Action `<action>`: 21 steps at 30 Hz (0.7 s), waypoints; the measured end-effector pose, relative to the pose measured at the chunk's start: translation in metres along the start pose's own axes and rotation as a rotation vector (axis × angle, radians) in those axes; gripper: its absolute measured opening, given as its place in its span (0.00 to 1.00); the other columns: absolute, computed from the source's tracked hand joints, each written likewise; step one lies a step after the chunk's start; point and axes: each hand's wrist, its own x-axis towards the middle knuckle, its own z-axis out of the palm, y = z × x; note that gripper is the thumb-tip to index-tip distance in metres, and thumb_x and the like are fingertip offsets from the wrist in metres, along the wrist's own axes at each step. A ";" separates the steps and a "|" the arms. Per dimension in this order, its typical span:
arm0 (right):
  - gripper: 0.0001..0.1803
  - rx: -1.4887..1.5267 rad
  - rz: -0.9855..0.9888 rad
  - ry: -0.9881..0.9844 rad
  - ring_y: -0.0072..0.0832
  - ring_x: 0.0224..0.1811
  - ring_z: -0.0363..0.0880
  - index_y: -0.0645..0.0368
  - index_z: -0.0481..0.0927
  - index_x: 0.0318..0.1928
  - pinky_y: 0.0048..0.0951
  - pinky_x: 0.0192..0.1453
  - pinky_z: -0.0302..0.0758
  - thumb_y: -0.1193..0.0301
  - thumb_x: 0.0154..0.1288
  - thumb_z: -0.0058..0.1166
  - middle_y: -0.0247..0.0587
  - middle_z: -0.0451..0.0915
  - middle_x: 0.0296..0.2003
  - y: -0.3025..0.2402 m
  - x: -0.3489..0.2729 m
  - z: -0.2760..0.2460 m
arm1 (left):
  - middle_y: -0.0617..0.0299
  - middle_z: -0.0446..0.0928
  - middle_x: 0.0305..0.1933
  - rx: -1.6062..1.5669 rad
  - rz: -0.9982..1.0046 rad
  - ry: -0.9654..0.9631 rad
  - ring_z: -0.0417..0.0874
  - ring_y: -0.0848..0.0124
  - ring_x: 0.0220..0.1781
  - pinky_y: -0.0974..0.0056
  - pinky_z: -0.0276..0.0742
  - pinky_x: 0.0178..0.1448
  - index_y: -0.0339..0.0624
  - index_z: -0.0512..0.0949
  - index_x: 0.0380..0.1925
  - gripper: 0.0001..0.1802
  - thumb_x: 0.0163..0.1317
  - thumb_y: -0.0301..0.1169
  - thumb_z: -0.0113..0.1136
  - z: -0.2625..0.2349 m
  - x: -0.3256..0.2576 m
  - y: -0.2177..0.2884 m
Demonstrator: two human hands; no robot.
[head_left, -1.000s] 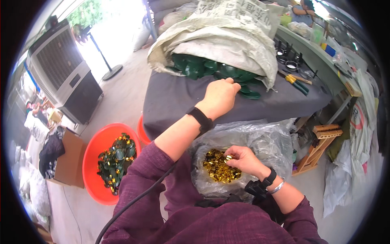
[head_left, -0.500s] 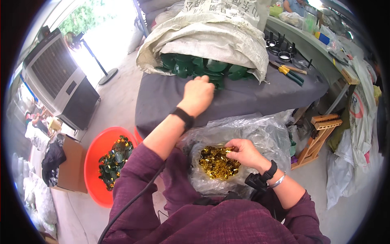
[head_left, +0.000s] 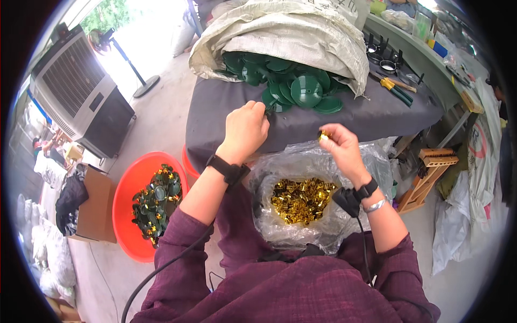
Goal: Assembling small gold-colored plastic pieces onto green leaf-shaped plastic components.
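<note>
Fingertips of the right hand (head_left: 338, 148) pinch 1 small shiny gold metal clip (head_left: 324, 135), thumb and forefinger closed on it, raised above the clear crumpled plastic bag (head_left: 301, 161) of matching gold pieces (head_left: 301, 200) in the lap. The left hand (head_left: 245, 129) is curled almost closed at the edge of the grey cloth-covered table (head_left: 215, 116), its fingertips on a dark green round plastic disc (head_left: 269, 110) from the pile (head_left: 285, 81) spilling out of the white woven sack (head_left: 291, 37); how firmly it grips cannot be told. The gold clip looks light, stiff and slippery, probably best held by its sides between 2 fingertips; the disc seems light, rigid and easiest to take by its rim. Compared with 0.5 s ago, the right hand has lifted out of the bag with a clip, and the left has drawn back from the pile toward the table edge. A red plastic basin (head_left: 126, 194) of finished green and gold pieces sits on the floor to the left.
</note>
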 end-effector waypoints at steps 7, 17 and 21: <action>0.14 0.016 -0.063 0.018 0.16 0.38 0.76 0.64 0.75 0.49 0.20 0.44 0.75 0.78 0.63 0.56 0.30 0.77 0.37 -0.010 0.009 -0.002 | 0.49 0.76 0.25 -0.090 -0.157 0.054 0.78 0.47 0.28 0.48 0.73 0.34 0.38 0.71 0.22 0.04 0.48 0.27 0.55 -0.013 -0.008 0.007; 0.16 -0.007 -0.001 -0.215 0.18 0.38 0.77 0.65 0.75 0.49 0.20 0.44 0.75 0.81 0.59 0.58 0.32 0.75 0.36 -0.030 -0.045 0.039 | 0.70 0.76 0.28 -1.235 -0.739 -0.304 0.75 0.84 0.26 0.77 0.72 0.28 0.36 0.77 0.34 0.04 0.59 0.23 0.53 -0.019 -0.073 0.084; 0.17 -0.362 -0.214 -0.226 0.27 0.34 0.79 0.65 0.75 0.47 0.25 0.39 0.76 0.80 0.56 0.61 0.39 0.76 0.35 -0.033 -0.048 0.039 | 0.67 0.76 0.26 -1.064 -0.676 -0.305 0.75 0.82 0.26 0.73 0.72 0.28 0.34 0.76 0.33 0.05 0.57 0.22 0.54 -0.009 -0.085 0.087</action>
